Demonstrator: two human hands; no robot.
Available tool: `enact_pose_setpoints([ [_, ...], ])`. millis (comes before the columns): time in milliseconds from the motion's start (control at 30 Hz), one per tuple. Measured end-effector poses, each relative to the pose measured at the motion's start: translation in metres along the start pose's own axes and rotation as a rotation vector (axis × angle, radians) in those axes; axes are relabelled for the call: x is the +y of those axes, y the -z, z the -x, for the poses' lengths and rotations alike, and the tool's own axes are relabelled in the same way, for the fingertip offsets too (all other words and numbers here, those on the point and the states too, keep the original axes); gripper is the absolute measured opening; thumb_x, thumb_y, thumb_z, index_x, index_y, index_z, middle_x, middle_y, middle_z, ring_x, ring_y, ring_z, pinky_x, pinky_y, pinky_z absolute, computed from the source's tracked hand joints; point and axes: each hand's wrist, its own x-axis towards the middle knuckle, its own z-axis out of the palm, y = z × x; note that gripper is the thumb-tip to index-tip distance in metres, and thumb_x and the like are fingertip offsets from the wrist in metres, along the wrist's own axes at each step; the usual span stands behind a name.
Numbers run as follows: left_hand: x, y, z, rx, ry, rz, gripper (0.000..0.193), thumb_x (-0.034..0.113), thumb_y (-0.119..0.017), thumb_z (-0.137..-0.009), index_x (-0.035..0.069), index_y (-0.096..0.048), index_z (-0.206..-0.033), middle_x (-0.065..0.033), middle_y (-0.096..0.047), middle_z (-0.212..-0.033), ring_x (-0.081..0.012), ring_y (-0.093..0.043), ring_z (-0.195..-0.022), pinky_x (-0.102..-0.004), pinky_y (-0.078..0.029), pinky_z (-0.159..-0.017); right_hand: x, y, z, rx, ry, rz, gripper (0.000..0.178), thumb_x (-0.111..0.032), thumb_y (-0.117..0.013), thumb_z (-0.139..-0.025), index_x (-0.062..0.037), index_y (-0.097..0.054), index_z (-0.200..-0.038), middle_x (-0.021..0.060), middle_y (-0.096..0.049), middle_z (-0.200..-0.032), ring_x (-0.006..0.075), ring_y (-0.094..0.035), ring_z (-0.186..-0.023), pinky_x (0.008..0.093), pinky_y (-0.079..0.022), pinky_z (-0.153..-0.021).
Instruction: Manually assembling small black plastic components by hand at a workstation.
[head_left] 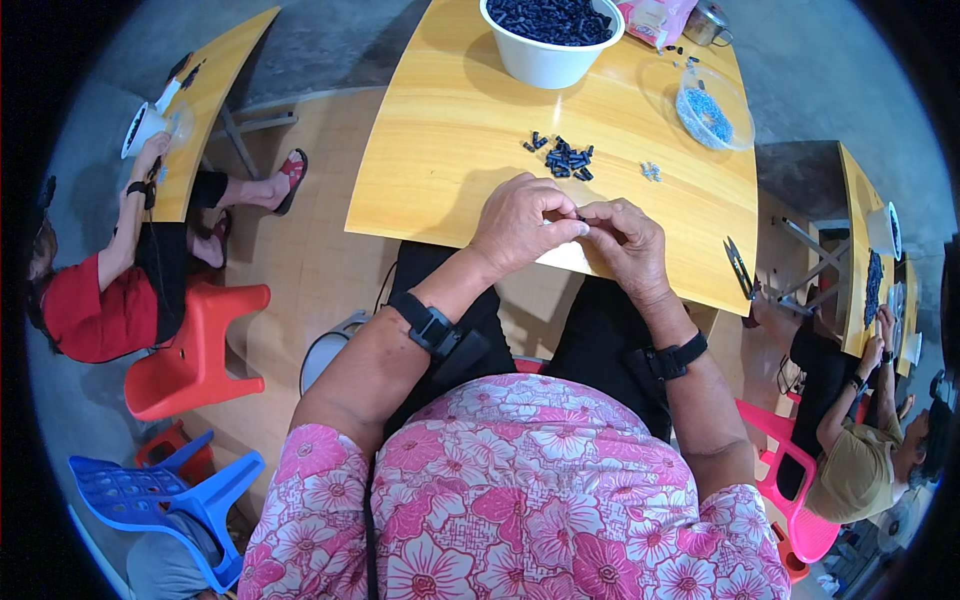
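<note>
Your two hands meet above the near edge of the tabletop, and one small dark piece sits at the point where their fingertips come together. The left hand pinches between thumb and forefinger from the left; the right hand pinches toward it from the right. The fingers hide most of the piece, so you cannot tell its long axis.

Just beyond your fingertips, straight ahead and slightly left, lies a loose heap of short black pieces, pointing every which way; your left hand is the nearer. Ahead and to the right lies a little cluster of clear bits, nearer your right hand.

Counting up: one piece between the fingers; more than a dozen black ones in the heap, too overlapped for an exact number; roughly half a dozen clear bits; one pair of black snips near the right edge; one white tub full of dark pieces at the far side; one clear bowl of pale-blue bits; one pink bag; and one metal cup beside it
</note>
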Motion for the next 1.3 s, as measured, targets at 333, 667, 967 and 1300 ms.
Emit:
enact_pose_setpoints([
  [333, -0.001, -0.003, 0.002, 0.056, 0.047, 0.08, 0.017, 0.02, -0.077, -0.072, 0.006, -0.069, -0.075, -0.0059, -0.066, -0.076, -0.0253, -0.06, -0.076, -0.0363, -0.049, -0.069, -0.005, -0.012, -0.004, 0.144, 0.034, 0.052, 0.021, -0.002, -0.077, -0.072, -0.0111, -0.069, -0.09, 0.0072, -0.068, -0.082, 0.0258, -0.066, -0.076, 0.0344, -0.052, -0.07],
  [667, 0.003, -0.001, 0.002, 0.008, 0.048, 0.006, 0.013, 0.019, -0.074, -0.075, 0.007, -0.069, -0.078, -0.005, -0.067, -0.078, -0.0251, -0.06, -0.08, -0.0371, -0.048, -0.073, 0.014, 0.038, -0.008, 0.362, -0.272, 0.334, 0.006, -0.004, -0.073, -0.077, -0.0041, -0.069, -0.082, 0.0108, -0.063, -0.077, 0.0218, -0.062, -0.068, 0.032, -0.051, -0.063],
  [967, 0.002, -0.001, 0.002, 0.017, 0.014, 0.001, 0.012, 0.018, -0.075, -0.075, 0.009, -0.068, -0.077, -0.0046, -0.065, -0.076, -0.0254, -0.059, -0.079, -0.0371, -0.048, -0.073, 0.026, 0.056, -0.021, 0.29, -0.265, 0.377, 0.002, -0.003, -0.068, -0.082, -0.0022, -0.068, -0.084, 0.0099, -0.061, -0.076, 0.0193, -0.062, -0.064, 0.0298, -0.05, -0.062],
  [1300, 0.004, -0.001, 0.002, -0.001, 0.037, -0.015, 0.012, 0.017, -0.075, -0.074, 0.009, -0.068, -0.077, -0.004, -0.066, -0.076, -0.0248, -0.059, -0.078, -0.0369, -0.048, -0.073, 0.03, 0.057, -0.027, 0.249, -0.277, 0.428, 0.005, -0.008, -0.069, -0.079, -0.0044, -0.069, -0.083, 0.0111, -0.063, -0.076, 0.0241, -0.063, -0.066, 0.0327, -0.051, -0.063],
])
